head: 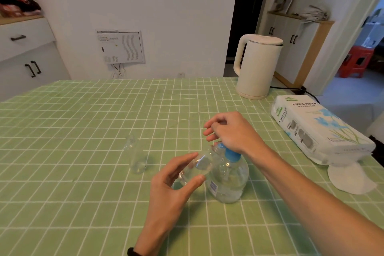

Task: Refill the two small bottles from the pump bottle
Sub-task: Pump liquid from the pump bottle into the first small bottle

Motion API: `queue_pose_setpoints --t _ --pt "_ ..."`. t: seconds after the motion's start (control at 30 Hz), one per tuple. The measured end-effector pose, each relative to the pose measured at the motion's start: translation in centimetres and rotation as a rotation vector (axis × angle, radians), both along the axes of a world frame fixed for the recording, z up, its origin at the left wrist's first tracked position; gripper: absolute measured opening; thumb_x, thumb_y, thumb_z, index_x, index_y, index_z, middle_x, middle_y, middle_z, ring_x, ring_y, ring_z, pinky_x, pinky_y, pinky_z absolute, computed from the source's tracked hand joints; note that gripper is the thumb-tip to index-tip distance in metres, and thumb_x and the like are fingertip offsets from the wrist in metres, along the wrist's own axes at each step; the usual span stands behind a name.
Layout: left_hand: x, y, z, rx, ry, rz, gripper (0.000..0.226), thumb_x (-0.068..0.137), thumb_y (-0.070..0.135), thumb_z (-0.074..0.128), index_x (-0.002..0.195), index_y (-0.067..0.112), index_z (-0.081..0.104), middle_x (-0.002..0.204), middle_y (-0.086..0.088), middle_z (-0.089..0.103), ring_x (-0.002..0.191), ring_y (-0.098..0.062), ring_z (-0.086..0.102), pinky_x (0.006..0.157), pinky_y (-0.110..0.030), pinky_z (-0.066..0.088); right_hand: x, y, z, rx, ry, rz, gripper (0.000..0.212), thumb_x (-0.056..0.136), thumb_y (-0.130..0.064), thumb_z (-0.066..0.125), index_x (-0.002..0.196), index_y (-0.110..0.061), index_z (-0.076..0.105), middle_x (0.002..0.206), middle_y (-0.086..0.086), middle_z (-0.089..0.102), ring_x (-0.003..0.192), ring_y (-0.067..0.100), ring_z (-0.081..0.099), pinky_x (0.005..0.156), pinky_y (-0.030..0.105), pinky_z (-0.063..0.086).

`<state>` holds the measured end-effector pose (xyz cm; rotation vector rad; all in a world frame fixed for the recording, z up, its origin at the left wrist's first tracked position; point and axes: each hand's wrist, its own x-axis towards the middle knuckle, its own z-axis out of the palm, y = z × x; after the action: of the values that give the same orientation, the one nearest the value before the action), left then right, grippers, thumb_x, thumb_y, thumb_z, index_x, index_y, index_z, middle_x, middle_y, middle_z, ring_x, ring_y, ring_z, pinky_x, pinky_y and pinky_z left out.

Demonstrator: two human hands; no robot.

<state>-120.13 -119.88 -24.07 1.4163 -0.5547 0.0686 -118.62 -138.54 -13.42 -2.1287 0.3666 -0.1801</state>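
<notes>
My left hand [174, 185] pinches one small bottle [197, 167] between thumb and fingers and holds it tilted, its mouth up against the blue pump head [231, 154]. My right hand [232, 133] rests its palm on top of that pump head, with the fingers loosely bent and gripping nothing. The pump bottle [228, 181] stands on the green checked tablecloth [83, 131], just beside my left hand. The other small bottle [136, 156] stands upright on its own further left. Off to the right lie a tissue pack [318, 131] and white cotton pads [351, 178], with a cream kettle [257, 66] behind them.
</notes>
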Motion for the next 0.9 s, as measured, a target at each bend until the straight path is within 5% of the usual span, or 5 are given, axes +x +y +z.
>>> queue_pose_setpoints --t 0.27,0.9 --pt "-0.28 0.09 0.76 -0.031 0.011 -0.002 0.048 0.071 0.033 0.089 0.116 0.045 0.078 0.119 0.01 0.081 0.116 -0.01 0.075 0.097 -0.015 0.055 0.3 -0.15 0.75 -0.04 -0.054 0.04 0.026 0.104 -0.013 0.055 0.091 -0.029 0.072 0.091 -0.007 0.08 0.078 0.007 0.078 0.069 0.027 0.06" --pt "-0.18 0.06 0.61 -0.024 -0.007 -0.004 0.05 0.073 0.026 0.09 0.118 0.043 0.078 0.121 0.009 0.081 0.118 -0.012 0.075 0.1 -0.018 0.056 0.0 -0.04 0.63 -0.025 -0.015 0.018 0.023 0.104 -0.015 0.055 0.093 -0.022 0.075 0.092 -0.005 0.08 0.081 0.013 0.079 0.071 0.027 0.057"
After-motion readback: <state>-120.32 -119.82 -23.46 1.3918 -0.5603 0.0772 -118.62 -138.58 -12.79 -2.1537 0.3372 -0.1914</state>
